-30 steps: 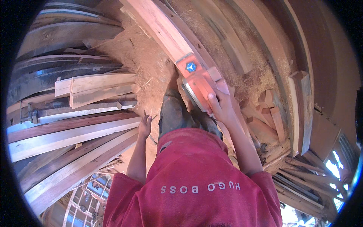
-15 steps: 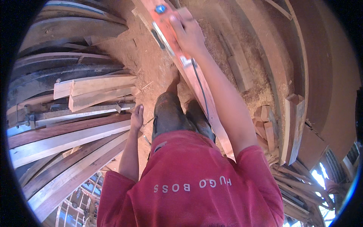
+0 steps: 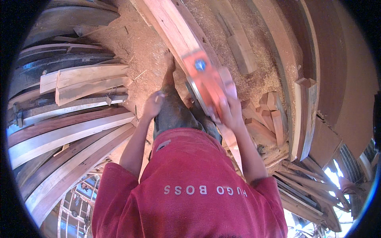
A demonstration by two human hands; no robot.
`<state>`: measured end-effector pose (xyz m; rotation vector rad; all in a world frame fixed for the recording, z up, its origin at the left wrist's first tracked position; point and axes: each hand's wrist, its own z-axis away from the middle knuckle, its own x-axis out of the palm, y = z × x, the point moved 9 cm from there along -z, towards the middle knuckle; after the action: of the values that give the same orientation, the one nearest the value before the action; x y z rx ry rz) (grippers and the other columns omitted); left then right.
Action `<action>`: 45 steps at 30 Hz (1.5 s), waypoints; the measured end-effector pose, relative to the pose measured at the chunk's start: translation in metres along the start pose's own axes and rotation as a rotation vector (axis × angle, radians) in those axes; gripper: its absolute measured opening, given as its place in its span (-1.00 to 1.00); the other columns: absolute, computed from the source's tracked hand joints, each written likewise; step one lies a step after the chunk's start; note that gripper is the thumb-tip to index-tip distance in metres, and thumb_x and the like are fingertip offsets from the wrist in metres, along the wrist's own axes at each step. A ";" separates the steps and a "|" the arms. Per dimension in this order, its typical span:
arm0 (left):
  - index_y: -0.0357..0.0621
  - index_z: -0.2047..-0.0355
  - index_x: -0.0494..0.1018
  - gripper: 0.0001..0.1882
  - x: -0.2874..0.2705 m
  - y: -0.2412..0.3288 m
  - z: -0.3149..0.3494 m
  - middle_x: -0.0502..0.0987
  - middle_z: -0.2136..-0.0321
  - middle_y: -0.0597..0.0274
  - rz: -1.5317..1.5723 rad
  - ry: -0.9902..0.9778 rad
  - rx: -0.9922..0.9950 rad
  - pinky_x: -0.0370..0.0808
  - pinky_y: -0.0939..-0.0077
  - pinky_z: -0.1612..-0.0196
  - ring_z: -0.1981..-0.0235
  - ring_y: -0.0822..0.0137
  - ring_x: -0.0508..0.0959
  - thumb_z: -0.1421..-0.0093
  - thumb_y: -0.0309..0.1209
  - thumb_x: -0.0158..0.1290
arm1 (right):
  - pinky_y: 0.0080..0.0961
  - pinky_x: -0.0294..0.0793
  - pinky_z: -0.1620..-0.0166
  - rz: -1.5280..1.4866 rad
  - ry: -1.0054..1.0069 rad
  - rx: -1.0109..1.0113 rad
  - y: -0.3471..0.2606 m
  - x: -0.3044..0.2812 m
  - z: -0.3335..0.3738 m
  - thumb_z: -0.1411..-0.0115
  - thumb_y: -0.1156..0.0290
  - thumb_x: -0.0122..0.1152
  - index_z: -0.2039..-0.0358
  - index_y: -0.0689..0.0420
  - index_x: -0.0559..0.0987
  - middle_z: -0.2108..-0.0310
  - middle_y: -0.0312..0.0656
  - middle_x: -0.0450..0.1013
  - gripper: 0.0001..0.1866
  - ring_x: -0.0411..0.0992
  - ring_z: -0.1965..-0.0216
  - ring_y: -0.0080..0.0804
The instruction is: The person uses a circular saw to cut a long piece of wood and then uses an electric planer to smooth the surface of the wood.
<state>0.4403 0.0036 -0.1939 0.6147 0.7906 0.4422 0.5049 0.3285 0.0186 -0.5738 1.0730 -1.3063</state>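
Observation:
My right hand (image 3: 231,110) is closed around the handle of an orange electric planer (image 3: 206,81) with a blue round knob on its front. The planer lies along the top of a long reddish wooden beam (image 3: 170,23), which runs from the far side toward my right hip. Some of the tool and my fingers are smeared by motion. My left hand (image 3: 154,104) hangs beside my left thigh, with nothing visible in it and its fingers loosely apart. Part of the beam near my body is hidden by the planer and my right arm.
Stacked planks (image 3: 71,131) fan out on the left, with short pale timber pieces (image 3: 85,81) on top. Sawdust and shavings cover the ground (image 3: 131,47). Wood offcuts (image 3: 272,113) and an upright block (image 3: 303,119) are at the right, before large brown boards (image 3: 349,79).
My right hand has drawn the planer back along the beam toward my body, baring the beam's far part. My left hand has moved up and slightly right, nearer my thigh.

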 end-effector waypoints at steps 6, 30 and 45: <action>-0.05 -0.06 0.50 -0.56 0.121 0.119 0.041 0.55 0.03 -0.03 -0.175 -0.539 0.395 0.49 0.09 -0.06 0.02 -0.08 0.54 -0.17 -0.26 0.11 | -0.37 0.38 0.45 -0.128 0.013 0.030 0.055 -0.011 0.089 -0.34 -0.10 -0.03 0.21 0.31 0.58 0.59 -0.14 0.44 -0.39 0.44 0.56 -0.36; -0.19 -0.37 0.05 0.07 -0.036 0.168 -0.103 0.52 0.00 -0.11 0.405 -0.485 -0.117 0.48 0.20 -0.12 -0.04 -0.04 0.54 -0.01 -0.03 0.38 | -0.44 0.26 0.49 -0.050 0.072 -0.154 -0.164 0.055 -0.300 -0.41 -0.07 -0.09 0.45 0.30 0.54 0.65 -0.27 0.35 -0.38 0.32 0.54 -0.57; -0.29 -0.40 -0.06 0.27 -0.073 0.175 -0.183 0.25 -0.22 -0.15 0.653 -0.173 -0.059 0.42 0.27 -0.23 -0.23 0.05 0.35 0.15 -0.08 0.49 | -0.41 0.37 0.65 -0.058 0.126 -0.384 -0.269 0.103 -0.528 -0.41 -0.08 -0.06 0.47 0.29 0.54 0.75 -0.20 0.37 -0.38 0.41 0.74 -0.42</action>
<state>0.2306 0.1535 -0.1409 0.8416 0.3939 0.9895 -0.0939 0.2860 -0.0146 -0.8207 1.4361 -1.2041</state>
